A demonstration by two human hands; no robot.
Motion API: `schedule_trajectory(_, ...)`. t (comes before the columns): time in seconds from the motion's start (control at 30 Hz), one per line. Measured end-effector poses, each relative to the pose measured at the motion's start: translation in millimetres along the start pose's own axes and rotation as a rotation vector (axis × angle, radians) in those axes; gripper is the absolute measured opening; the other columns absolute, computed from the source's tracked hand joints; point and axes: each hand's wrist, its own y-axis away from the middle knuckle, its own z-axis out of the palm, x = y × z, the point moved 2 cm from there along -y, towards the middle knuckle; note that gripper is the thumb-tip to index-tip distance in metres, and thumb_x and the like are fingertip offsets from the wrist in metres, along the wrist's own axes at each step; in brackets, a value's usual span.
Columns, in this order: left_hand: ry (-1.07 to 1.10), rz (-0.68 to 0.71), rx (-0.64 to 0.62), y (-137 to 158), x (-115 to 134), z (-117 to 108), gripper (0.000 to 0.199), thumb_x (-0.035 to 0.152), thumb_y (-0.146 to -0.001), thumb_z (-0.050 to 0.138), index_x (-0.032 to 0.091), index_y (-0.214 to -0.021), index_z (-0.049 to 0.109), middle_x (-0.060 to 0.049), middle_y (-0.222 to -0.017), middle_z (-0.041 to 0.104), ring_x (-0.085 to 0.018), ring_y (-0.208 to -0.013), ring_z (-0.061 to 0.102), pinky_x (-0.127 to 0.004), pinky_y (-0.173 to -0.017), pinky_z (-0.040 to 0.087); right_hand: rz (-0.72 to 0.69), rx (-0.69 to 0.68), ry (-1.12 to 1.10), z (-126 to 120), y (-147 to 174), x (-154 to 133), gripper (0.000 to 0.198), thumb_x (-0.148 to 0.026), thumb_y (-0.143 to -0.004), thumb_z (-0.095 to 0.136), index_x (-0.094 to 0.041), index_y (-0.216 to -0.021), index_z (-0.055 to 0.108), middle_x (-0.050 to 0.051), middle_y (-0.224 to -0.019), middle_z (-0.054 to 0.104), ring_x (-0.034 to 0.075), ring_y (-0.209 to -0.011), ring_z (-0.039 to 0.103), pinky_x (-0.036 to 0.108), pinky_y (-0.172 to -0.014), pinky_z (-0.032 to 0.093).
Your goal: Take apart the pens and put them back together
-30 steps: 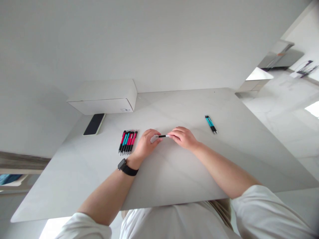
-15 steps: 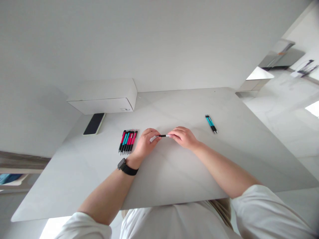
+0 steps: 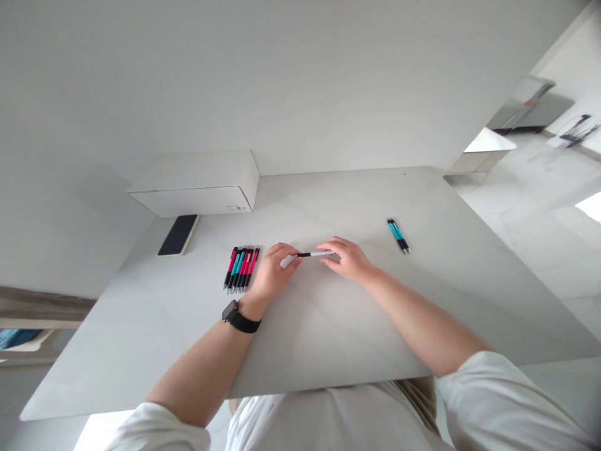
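A pen (image 3: 315,254) with a white barrel and a black grip lies level between my two hands, just above the table. My left hand (image 3: 277,266) pinches it at the black tip end. Around the white end, the thumb and fingers of my right hand (image 3: 346,258) are spread apart; the far end of the barrel is partly hidden among them. Beside my left hand, several red and teal pens (image 3: 241,269) lie in a row, tips toward me. Two teal pens (image 3: 399,235) rest side by side beyond my right hand.
A white box (image 3: 197,199) stands against the wall at the back left. In front of it lies a dark-screened phone (image 3: 178,235). The white table (image 3: 328,338) has its front edge close to my body. A black watch (image 3: 239,316) is on my left wrist.
My right hand's fingers have opened and parted from the white barrel, so more of it shows. My left hand keeps its pinch on the pen and has barely moved.
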Motion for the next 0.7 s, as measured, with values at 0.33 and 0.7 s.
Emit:
schedule_trajectory(0.33,0.025,-0.027,-0.001,0.3,-5.0,2.5,0.014,0.034,-0.096,0.07,0.024,-0.103,0.075,-0.007,-0.105,0.071,-0.023,-0.1,0.069,-0.039,-0.093,0.055,0.395,0.03,-0.43,-4.7,-1.2,16.2,0.022,-0.039,-0.087,0.077,-0.026,-0.104,0.079,0.002,-0.094,0.076,0.019,-0.081,0.067,0.032,-0.075,0.053)
schedule_trajectory(0.7,0.03,-0.02,-0.097,0.5,0.6,0.7,0.012,0.029,-0.098,0.067,0.025,-0.106,0.074,-0.007,-0.112,0.07,-0.024,-0.11,0.067,-0.041,-0.102,0.053,0.577,0.305,-1.325,-17.9,-9.2,28.3,0.026,-0.043,-0.083,0.085,-0.023,-0.096,0.074,0.004,-0.1,0.075,0.019,-0.093,0.07,0.034,-0.084,0.058)
